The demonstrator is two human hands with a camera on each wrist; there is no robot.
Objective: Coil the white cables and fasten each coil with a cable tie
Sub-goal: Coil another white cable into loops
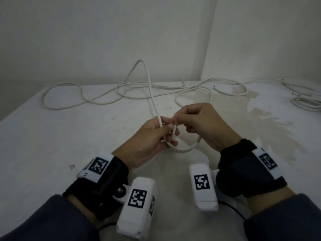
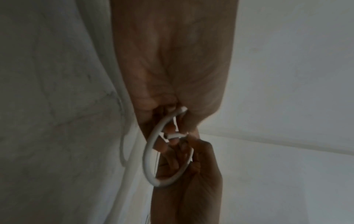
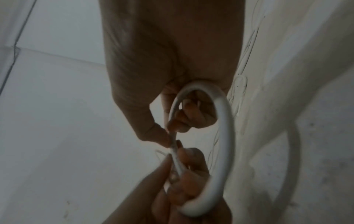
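The white cable (image 1: 184, 149) is up off the table (image 1: 52, 136), bent into one small loop between both hands, and its long tail climbs away from that loop to a peak near the wall (image 1: 104, 32) before dropping back among the loose runs. The left hand (image 1: 147, 143) has its fingers curled round the loop's near side where the strands cross. The right hand (image 1: 203, 124) pinches the cable just beyond that crossing, thumb and forefinger tight together.

This looks like the very first turn of the coil, so the trick, I'd say, is to keep the crossing pinned in the left hand and let the right feed the tail round in same-sized turns, giving it a slight roll so the stiff cable doesn't spring open. Lift the tail clear of the other cables (image 1: 217, 87) behind the loop, or it may drag them along.

Now the wrist views. The left wrist camera picks out something thin and white, jagged, threaded by the fingertips inside the loop (image 2: 151, 159); possibly a cable tie, too blurred to call. The right wrist camera shows the pinch itself, thumb (image 3: 153, 133) against the strand. Only the head view shows another bundle (image 1: 307, 101) far right of the loop.
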